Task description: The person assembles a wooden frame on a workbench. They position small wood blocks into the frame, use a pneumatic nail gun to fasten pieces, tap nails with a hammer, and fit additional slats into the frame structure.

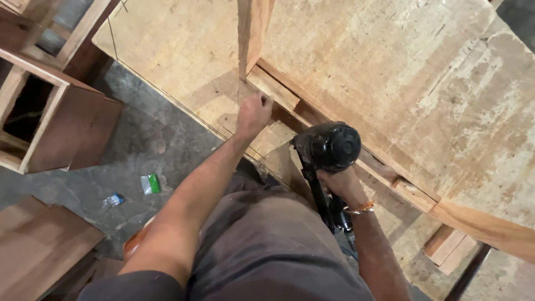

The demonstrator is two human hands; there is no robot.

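At the far left an open wooden box stands on the grey floor. Near it on the floor lie a small green packet and a small blue wrapper. In the middle, the left hand is closed, with its fingers pressed against the base of an upright wooden post, which stands on a large plywood panel. Just to the right, the right hand grips the handle of a black nail gun. The gun's round head is beside a long wooden rail that runs across the panel toward the near right.
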